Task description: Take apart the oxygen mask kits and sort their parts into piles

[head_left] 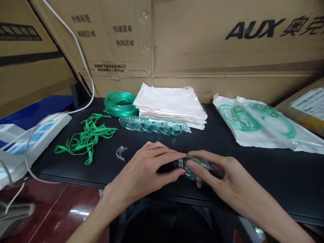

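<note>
Both hands meet at a clear green plastic mask near the front edge of the black table. My right hand is wrapped round it, with the thumb on top. My left hand pinches its left end between thumb and fingertips, by a small clear strip. Beyond the hands lies a row of nested clear green masks. To the left are a few thin clear strips and a tangle of green elastic straps.
Coiled green tubing and stacked white packets stand at the back. Packaged tubing lies at the right. A white power strip with cables is at the left. Cardboard boxes wall the back.
</note>
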`<state>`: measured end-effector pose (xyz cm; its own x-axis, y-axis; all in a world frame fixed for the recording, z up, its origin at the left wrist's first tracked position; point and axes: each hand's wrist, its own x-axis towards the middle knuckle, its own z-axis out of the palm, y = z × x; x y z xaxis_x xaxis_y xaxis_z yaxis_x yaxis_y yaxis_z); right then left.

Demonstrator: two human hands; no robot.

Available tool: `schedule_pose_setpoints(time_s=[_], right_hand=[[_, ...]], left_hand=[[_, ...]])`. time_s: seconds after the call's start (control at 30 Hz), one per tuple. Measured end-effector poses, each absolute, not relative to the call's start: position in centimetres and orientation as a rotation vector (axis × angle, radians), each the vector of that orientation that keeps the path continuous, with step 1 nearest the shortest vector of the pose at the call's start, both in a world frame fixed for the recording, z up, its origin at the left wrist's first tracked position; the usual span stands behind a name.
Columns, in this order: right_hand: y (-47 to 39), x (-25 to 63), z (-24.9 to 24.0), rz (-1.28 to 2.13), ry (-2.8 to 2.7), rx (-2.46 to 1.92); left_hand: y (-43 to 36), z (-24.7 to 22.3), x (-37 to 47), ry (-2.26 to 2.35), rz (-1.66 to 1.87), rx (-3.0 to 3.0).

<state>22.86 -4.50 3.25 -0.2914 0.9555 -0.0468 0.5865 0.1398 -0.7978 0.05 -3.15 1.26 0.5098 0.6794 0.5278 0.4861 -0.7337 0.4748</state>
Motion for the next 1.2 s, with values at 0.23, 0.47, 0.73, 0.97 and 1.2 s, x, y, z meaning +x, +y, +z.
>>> schedule_pose_setpoints(time_s=[0.23, 0.47, 0.73, 0.97, 1.2], right_hand=[[-3.7, 24.5, 2.8, 0.733, -1.884, -1.409], [-4.2, 27.2, 2.1, 0.63, -1.828, -1.458], [-2.7, 27.3, 3.1, 0.553, -1.877, -1.469], [2.2, 27.2, 4.6, 0.392, -1.964, -1.385], [4.6, 24.6, 4.6, 0.314, -2.098, -1.279]], left_hand=[[-3.4, 2.2, -1.3, 1.133, 1.03, 2.415], [-3.4, 1.7, -7.6, 1.398, 0.784, 2.523], [-3.8, 0.6, -11.6, 1.539, 0.639, 2.554], [-3.0, 2.6, -8.5, 1.465, 0.802, 2.578], [2.9, 4.7, -1.8, 1.241, 0.956, 2.666]])
